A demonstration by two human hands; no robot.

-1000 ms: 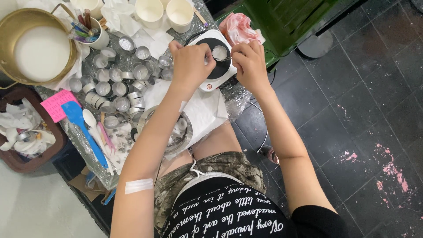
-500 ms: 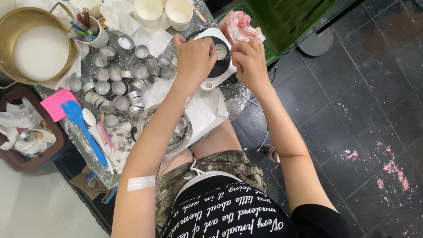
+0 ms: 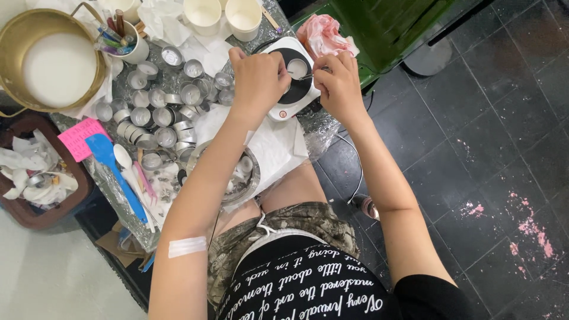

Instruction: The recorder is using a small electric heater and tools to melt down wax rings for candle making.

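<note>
Head view: small tin cup sits between both hands' fingers.

Both hands, the left hand and right hand, crowd over a small tin cup on the hot plate, leaving only a narrow gap between them. Empty tin cups pack the table to the left; 2 white cups block the far edge. A crumpled pink cloth closes the right side.
</note>
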